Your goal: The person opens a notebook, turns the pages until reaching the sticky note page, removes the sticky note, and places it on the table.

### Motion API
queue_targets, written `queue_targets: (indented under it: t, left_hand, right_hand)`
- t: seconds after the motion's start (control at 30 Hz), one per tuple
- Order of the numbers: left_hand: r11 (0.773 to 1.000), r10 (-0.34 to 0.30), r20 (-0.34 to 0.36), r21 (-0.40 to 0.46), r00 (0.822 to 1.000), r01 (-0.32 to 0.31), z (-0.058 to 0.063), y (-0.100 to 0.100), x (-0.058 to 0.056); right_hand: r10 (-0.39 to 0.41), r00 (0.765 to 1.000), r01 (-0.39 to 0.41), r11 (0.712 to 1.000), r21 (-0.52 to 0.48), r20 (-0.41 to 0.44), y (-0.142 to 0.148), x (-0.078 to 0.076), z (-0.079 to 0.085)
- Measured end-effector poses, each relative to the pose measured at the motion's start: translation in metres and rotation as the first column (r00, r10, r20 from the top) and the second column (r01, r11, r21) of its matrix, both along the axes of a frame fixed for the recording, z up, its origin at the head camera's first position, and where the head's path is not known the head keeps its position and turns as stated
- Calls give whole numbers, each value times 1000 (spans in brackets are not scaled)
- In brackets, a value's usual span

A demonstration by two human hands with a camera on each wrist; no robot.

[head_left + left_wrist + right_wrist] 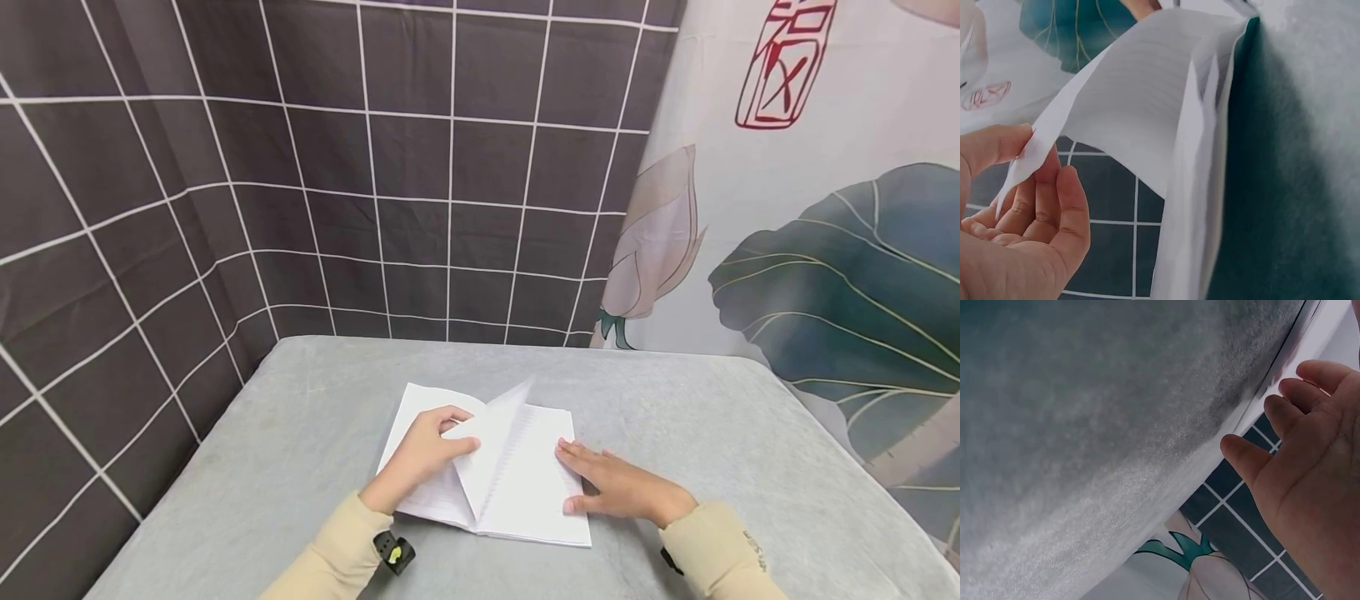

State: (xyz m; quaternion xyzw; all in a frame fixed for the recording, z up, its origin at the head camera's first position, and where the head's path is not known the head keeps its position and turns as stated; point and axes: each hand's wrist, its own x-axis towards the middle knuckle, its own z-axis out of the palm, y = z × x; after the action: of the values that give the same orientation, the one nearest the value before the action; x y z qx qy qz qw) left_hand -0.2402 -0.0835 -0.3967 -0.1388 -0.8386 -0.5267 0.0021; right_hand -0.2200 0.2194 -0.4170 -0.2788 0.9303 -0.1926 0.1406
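A notebook (536, 479) with white lined pages lies spread on the grey table, one page (491, 437) raised above its middle. My left hand (426, 450) pinches that page between thumb and fingers, over the left half of the notebook. In the left wrist view the left hand (1029, 212) has its thumb on one side of the bent page (1129, 94) and fingers on the other. My right hand (618, 485) rests on the right-hand page near its outer edge, fingers extended. The right wrist view shows the right hand (1310, 444) from the palm side, at the notebook's edge.
A grey cloth covers the table (750, 450). Behind it hangs a dark curtain (405, 167) with a white grid. To the right is a white curtain (697, 92) printed with lotus leaves and a bud. A black band (393, 552) sits on the left wrist.
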Motion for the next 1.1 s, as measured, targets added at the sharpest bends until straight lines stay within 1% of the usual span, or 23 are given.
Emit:
queue_targets:
  t: [0.1,0.3,0.43,0.63,0.9,1.1]
  left_hand:
    - [999,9,48,47,999,-11,1,-3,-3]
    - [996,67,65,58,996,-70,3,-7,-8]
    - [993,78,85,86,993,-86,5,-8,-10]
    - [988,73,91,127,993,-84,6,-14,-10]
    - [988,90,100,120,991,-102,3,-25,-11]
    - [983,136,124,107,983,-149,0,-33,-13]
  right_hand:
    - [22,1000,-22,1000,2,-16,0,0,-2]
    - [45,999,-45,999,-23,-6,0,-1,-5]
    - [59,998,-59,998,-30,1,-1,-1,-6]
    - [80,997,-80,996,-27,5,-3,0,-6]
    - [105,994,-104,994,-29,13,-3,0,-7]
    - [119,993,-119,993,-7,7,-2,0,-5]
